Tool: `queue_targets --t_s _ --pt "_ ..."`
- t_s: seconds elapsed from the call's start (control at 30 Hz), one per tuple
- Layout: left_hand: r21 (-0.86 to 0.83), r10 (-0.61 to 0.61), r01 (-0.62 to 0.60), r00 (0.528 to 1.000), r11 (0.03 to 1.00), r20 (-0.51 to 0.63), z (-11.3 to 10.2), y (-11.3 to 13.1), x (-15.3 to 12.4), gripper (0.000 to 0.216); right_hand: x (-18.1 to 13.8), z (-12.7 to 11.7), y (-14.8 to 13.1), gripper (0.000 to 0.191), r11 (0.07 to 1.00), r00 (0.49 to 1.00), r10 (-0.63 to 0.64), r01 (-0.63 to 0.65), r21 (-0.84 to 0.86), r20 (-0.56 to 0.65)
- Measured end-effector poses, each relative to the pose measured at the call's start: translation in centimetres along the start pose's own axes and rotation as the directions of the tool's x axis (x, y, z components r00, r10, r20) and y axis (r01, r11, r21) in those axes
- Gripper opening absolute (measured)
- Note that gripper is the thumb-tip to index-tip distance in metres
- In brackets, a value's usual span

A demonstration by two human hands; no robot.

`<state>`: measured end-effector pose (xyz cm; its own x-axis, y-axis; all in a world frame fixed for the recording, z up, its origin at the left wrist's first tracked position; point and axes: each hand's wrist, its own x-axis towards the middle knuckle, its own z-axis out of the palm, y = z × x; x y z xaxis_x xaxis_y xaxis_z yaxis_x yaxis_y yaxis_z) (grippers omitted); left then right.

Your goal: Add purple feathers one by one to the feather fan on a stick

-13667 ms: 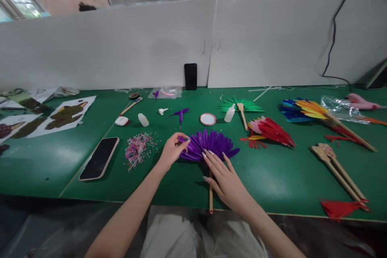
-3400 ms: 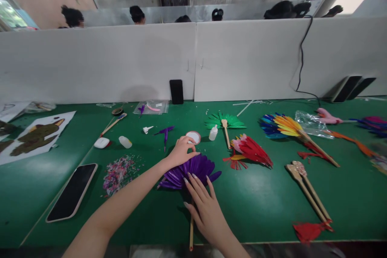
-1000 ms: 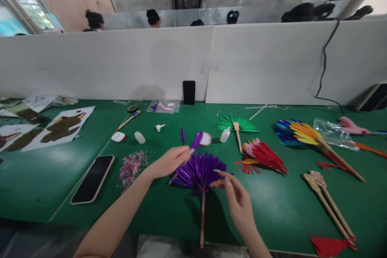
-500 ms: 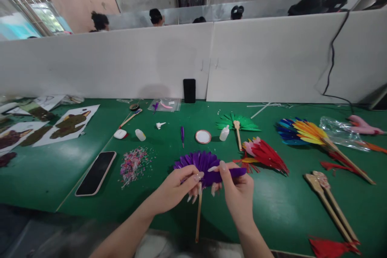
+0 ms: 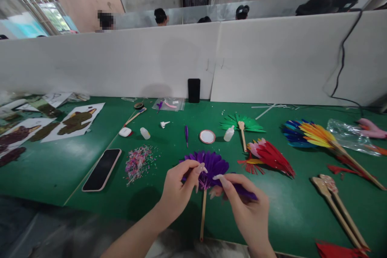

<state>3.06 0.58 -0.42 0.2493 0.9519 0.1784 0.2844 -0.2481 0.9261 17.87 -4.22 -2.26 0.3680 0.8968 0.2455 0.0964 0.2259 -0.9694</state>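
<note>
Feather fan (image 5: pixel 213 162) flat near the worktop's (image 5: pixel 287 201) front edge, handle toward the person, within reach of both hands. Left hand (image 5: pixel 177 189) fingers pinch its hub. Right hand (image 5: pixel 249 211) fingers pinch a loose feather (image 5: pixel 242 190) just beside.

Left hand (image 5: pixel 178 187) pinching, right hand (image 5: pixel 246 207) pinching, fingertips nearly meeting

Black phone (image 5: pixel 102 164), sequin pile (image 5: pixel 139 162), white lid (image 5: pixel 207 136), green feather fan (image 5: pixel 242 122), red feather fan (image 5: pixel 270 156)
</note>
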Motion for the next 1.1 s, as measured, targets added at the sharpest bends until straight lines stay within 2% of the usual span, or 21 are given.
queue_targets --t_s 0.2,0.27,0.33,0.4,0.47,0.53,0.8,0.97,1.1 --pt "0.126 0.238 -0.229 0.969 0.965 -0.065 -0.1 -0.2 0.1 0.006 0.0 1.0 -1.1 0.013 1.000 0.999 0.007 -0.007 -0.015 -0.039" --pt "0.173 0.351 -0.337 0.934 0.925 -0.059 -0.5 -0.3 0.5 0.003 0.3 1.1 -1.5 0.017 0.997 0.997 0.067 -0.066 0.040 -0.029" --pt "0.213 0.459 -0.443 0.888 0.871 -0.032 -0.9 -0.3 1.0 0.003 0.8 1.2 -1.9 0.018 0.989 0.995 0.091 -0.095 0.112 0.034" --pt "0.236 0.537 -0.523 0.843 0.819 0.003 -1.4 0.0 1.6 0.006 1.5 1.1 -2.2 0.015 0.983 0.995 0.048 -0.063 0.175 0.091" --pt "0.244 0.577 -0.563 0.817 0.789 0.020 -1.8 0.5 2.2 0.010 2.2 1.1 -2.7 0.013 0.979 0.995 -0.006 -0.014 0.204 0.096" --pt "0.240 0.575 -0.563 0.818 0.791 0.021 -2.0 1.1 2.7 0.012 2.8 1.3 -3.4 0.011 0.979 0.997 -0.040 0.026 0.203 0.067" --pt "0.180 0.479 -0.467 0.877 0.866 -0.028 -2.6 2.7 3.9 0.017 4.6 2.3 -5.1 0.014 0.986 0.990 -0.136 0.139 0.095 -0.034" --pt "0.079 0.400 -0.401 0.916 0.913 0.037 -2.7 2.7 4.8 0.018 5.4 2.4 -4.7 0.018 0.989 0.995 -0.094 0.098 0.107 -0.039" --pt "0.124 0.455 -0.457 0.889 0.881 0.046 -2.6 2.0 5.5 0.008 5.6 3.1 -5.2 0.016 0.992 0.990 -0.033 0.049 0.115 -0.137"
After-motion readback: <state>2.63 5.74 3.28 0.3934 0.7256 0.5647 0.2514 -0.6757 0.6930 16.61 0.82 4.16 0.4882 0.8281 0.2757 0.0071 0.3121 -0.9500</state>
